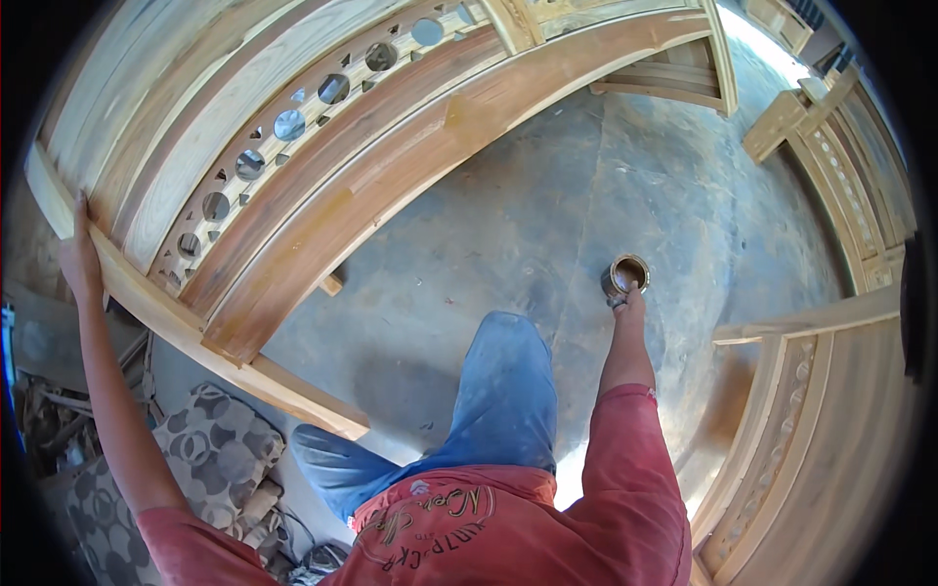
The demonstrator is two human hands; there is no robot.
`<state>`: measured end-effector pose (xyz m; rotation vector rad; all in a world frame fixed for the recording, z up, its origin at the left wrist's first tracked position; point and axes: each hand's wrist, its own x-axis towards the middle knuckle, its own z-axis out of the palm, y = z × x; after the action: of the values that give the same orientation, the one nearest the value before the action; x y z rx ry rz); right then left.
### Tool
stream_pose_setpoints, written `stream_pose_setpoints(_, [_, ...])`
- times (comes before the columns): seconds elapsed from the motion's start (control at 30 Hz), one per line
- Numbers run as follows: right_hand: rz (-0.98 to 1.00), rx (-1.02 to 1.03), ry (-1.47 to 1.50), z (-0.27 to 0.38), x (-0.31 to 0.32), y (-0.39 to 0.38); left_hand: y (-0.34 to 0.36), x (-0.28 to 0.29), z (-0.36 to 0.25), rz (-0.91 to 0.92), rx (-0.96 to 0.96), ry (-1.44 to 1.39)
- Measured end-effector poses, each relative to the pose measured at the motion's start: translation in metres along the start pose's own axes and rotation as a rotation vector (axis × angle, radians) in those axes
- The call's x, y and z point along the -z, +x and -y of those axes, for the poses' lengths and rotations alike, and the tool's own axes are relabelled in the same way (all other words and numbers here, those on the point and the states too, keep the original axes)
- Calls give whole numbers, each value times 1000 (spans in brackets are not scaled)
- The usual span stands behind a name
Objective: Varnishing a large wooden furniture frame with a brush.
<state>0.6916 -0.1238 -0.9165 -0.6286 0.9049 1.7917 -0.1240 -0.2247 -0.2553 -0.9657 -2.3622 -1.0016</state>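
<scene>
We have our right hand (633,301) closed around an open round can (628,276) with brown contents, out over the floor (528,195) to the right of the slatted wooden bench (381,200) and well apart from it. Our left hand (82,259) touches the bench's armrest (147,283) at its outer edge; we cannot tell whether its fingers clasp the wood or only lie against it.

To hold the can well, we judge it best to keep its mouth level and the wrist steady, with the grip firm near the rim but fingertips out of the contents. Keeping it clear of the bench should spare the pale wood any drips. The left hand probably needs only light, even pressure.

As for writing, the red shirt (586,537), nearer us than the bench, carries dark printed lettering in at least 2 styles, script and capitals. We make out no label on the can. The patterned cushion (210,449), just outside the bench's armrest, shows only overlapping circles.
</scene>
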Motion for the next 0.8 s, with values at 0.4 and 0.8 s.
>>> stream_pose_setpoints(0.4, [-211, 916, -653, -37, 15, 34, 10, 5, 18, -45, 26, 34])
stream_pose_setpoints(0.8, [-596, 863, -778, -128, 134, -58, -83, -2, -113, 59, -32, -33])
